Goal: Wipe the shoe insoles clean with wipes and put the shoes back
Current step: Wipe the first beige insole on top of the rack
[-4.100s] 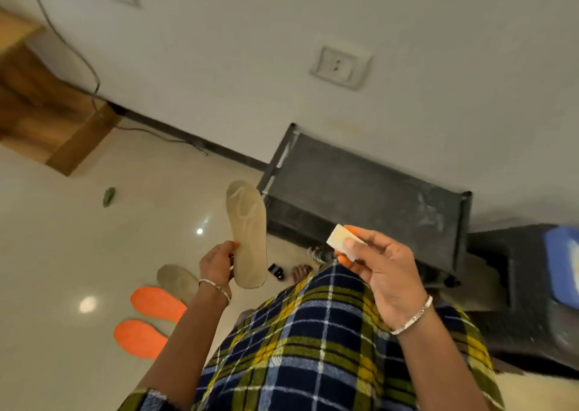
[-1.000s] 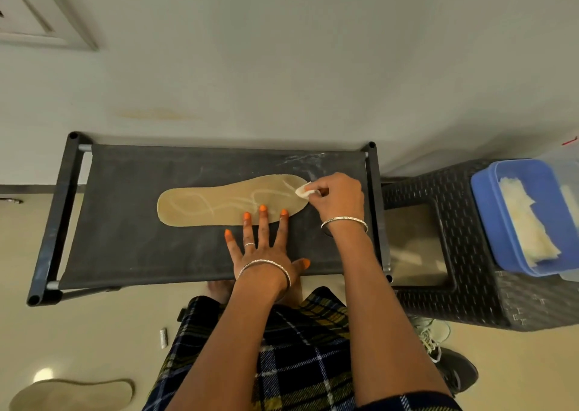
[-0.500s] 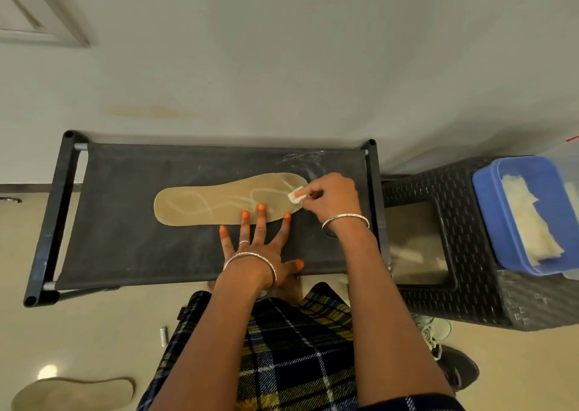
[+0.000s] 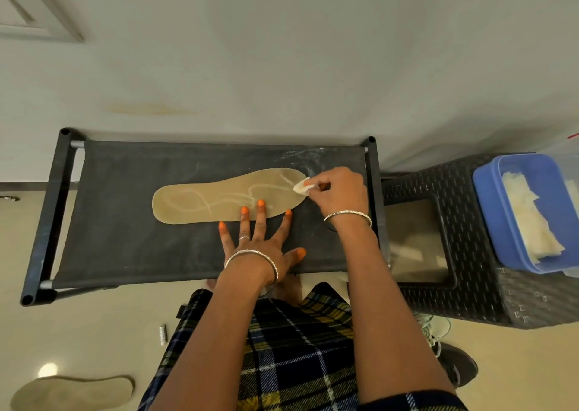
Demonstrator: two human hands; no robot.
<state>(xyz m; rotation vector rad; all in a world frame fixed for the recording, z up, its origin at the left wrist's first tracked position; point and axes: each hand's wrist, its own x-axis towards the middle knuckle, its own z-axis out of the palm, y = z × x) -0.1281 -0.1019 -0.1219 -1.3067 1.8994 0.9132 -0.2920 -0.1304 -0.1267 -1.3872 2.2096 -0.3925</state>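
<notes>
1 tan insole point(image 4: 225, 196), flat on the black shoe rack point(image 4: 125, 238) top, toe end rightward. 1 left hand point(image 4: 260, 247), fingers straight and spread, tips pressing the insole's near edge. 1 right hand point(image 4: 341, 191), fingers curled, pinching a small white wipe point(image 4: 302, 186) against the toe end. 1 second insole point(image 4: 72, 392) on the floor point(image 4: 94, 332), lower left. 1 blue tub point(image 4: 488, 216) of wipes on a wicker stool point(image 4: 470, 301), right of the rack
</notes>
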